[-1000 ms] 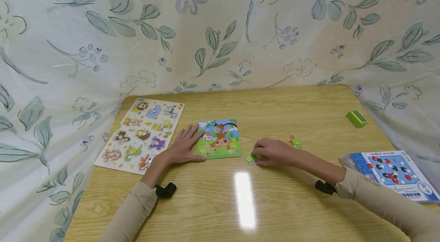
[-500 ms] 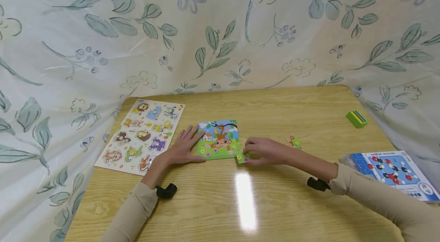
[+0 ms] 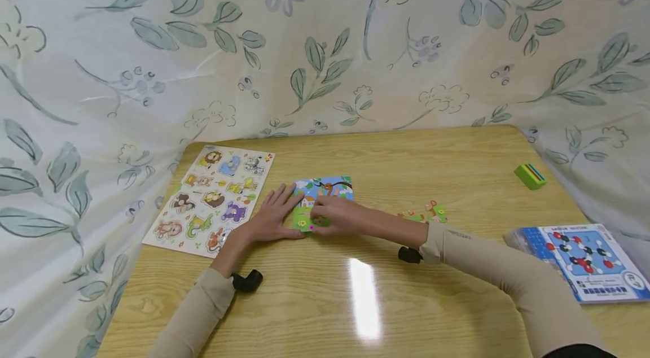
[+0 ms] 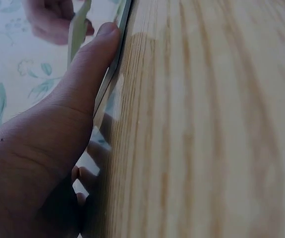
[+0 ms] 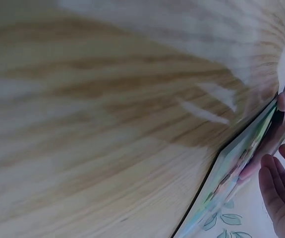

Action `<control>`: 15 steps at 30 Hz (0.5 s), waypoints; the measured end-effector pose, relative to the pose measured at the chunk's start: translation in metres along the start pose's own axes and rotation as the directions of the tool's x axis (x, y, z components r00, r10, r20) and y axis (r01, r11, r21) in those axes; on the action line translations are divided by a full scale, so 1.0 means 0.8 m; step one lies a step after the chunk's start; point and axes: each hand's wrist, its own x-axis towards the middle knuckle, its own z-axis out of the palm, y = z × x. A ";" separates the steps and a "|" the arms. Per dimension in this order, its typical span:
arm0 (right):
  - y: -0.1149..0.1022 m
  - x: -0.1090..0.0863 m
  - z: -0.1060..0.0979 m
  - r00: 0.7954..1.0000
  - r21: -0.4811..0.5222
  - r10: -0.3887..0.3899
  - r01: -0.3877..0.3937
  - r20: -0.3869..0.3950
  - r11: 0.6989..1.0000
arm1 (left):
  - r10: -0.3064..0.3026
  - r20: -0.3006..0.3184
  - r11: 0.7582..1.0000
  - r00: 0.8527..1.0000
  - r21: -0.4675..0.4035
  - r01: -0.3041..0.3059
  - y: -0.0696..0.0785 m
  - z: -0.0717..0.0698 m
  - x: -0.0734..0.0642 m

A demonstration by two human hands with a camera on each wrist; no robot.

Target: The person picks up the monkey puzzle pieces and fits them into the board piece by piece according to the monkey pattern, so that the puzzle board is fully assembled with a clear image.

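A square monkey picture puzzle (image 3: 341, 184) lies on the table in the head view, its lower part covered by my right hand. My left hand (image 3: 273, 218) rests flat at its left side, fingers spread and thumb along the near corner. Over the puzzle, my right hand (image 3: 337, 214) pinches a flat green puzzle piece (image 4: 77, 34), seen tilted and nearly edge-on in the left wrist view. Two loose puzzle pieces lie right of the puzzle: one (image 3: 437, 211) in plain sight, the other (image 3: 413, 215) partly behind my right forearm.
On the left lies an animal board (image 3: 223, 182) with several animal figures. A green block (image 3: 530, 176) with coloured stripes sits at the right. Nearer, at the right edge, is a packaged set (image 3: 589, 259) with a molecule picture. A floral curtain (image 3: 325, 64) hangs behind the table (image 3: 426, 157).
My right hand has moved left with the puzzle piece, from beside the puzzle to over it. A second loose piece now shows beyond my right forearm. My left hand has stayed put.
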 end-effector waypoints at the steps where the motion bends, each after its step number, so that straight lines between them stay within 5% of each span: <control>1: 0.000 0.003 0.001 1.000 0.006 0.003 -0.003 0.000 1.000 | 0.003 -0.004 1.000 1.000 -0.002 -0.003 0.000 0.000 0.000; 15: 0.007 0.019 0.007 0.998 -0.030 0.008 -0.006 0.062 1.000 | -0.038 0.024 0.999 0.999 -0.027 0.039 0.003 -0.003 0.001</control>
